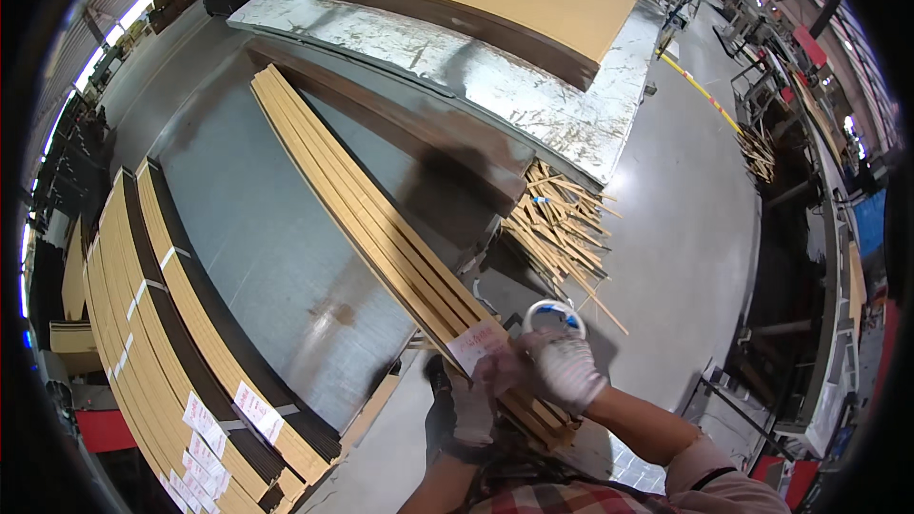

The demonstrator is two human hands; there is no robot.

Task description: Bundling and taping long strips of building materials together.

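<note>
A bundle of long tan cardboard strips [362, 200] runs slantwise from the far left of the grey table toward me. Near its close end lies a white paper label [479, 345] with red print. My left hand [476, 407], in a pale work glove, grips the bundle's edge beside the label; its fingertips are blurred. My right hand [562, 369], also gloved, is closed around a roll of white tape [554, 314] with a blue inner side, just right of the label. The roll hides part of nothing else on the bundle.
Strapped bundles of labelled strips [143, 352] stand along the left of the grey table [276, 219]. A stack of large tan sheets [495, 0] lies on the worn white table [419, 48] ahead. Loose thin offcuts [562, 228] pile up beside a brown beam [381, 114]. Machinery lines the right.
</note>
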